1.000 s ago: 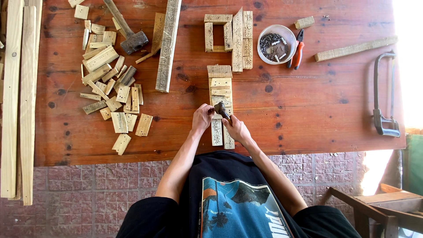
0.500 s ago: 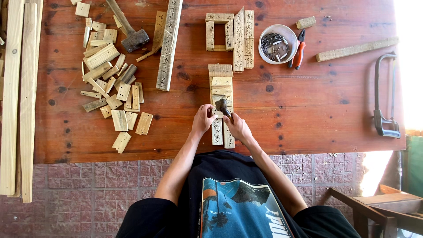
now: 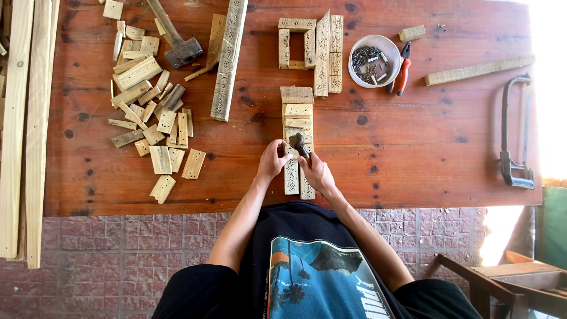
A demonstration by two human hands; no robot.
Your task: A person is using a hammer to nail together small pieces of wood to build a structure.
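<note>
Near bench front edge | our left hand (image 3: 273,160) pinches the slat assembly (image 3: 297,139) | right hand (image 3: 316,172) clenched on small hammer (image 3: 299,143) | wood stiff, light, splintery; we would hold slat edges.

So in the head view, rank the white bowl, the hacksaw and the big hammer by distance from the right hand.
1. White bowl of nails, up and right of the right hand.
2. Big hammer, far up left.
3. Hacksaw, at the table's right edge.

I see no packages, labels, signs or screens anywhere on or around the red wooden table (image 3: 413,147) from here.
</note>
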